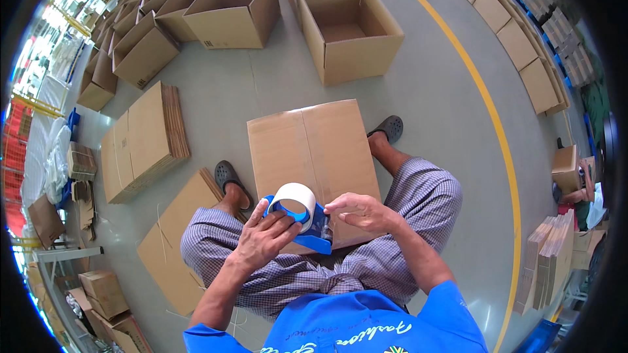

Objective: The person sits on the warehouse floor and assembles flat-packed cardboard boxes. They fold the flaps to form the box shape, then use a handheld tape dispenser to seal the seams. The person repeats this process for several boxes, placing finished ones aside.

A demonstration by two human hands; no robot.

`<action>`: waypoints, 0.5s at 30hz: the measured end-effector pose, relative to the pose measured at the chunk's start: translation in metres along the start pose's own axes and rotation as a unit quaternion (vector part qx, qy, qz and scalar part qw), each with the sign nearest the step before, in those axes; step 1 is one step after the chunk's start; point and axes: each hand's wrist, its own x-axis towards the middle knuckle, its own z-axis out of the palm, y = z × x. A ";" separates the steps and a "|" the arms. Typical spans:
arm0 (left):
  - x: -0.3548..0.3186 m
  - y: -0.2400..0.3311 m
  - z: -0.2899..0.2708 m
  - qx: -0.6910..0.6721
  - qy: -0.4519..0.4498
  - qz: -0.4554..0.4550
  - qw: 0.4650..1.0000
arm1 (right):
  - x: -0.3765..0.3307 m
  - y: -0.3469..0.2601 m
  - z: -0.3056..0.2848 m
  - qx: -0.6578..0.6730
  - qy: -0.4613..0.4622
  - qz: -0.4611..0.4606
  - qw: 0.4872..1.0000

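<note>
My left hand (263,240) is wrapped round a blue tape dispenser (315,243), which carries a wide, pale roll of tape (292,191). My right hand (367,213) has its fingers bent in at the dispenser's right side; thumb and forefinger come close together there, and whatever lies between them is too small to make out. Under both hands stands a closed brown carton (307,144), its top flaps meeting along a middle seam. It sits between my spread legs, and its near edge is partly hidden by the dispenser and my hands.
Open cartons (350,26) stand beyond, with several more at the far left. A strapped stack of flat cardboard (140,140) lies to the left, near another flat sheet (173,242). A yellow floor line (500,131) curves down the right, past more folded cardboard (546,261).
</note>
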 end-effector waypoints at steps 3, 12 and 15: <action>-0.003 0.004 -0.003 -0.015 0.004 0.002 1.000 | -0.003 -0.011 0.003 -0.068 0.007 -0.040 0.997; -0.010 0.017 -0.013 -0.121 -0.028 -0.019 0.992 | -0.009 -0.045 0.012 -0.085 -0.079 -0.043 0.992; -0.013 0.020 -0.014 -0.129 -0.028 -0.017 0.991 | -0.008 -0.052 0.012 -0.101 -0.112 -0.044 0.988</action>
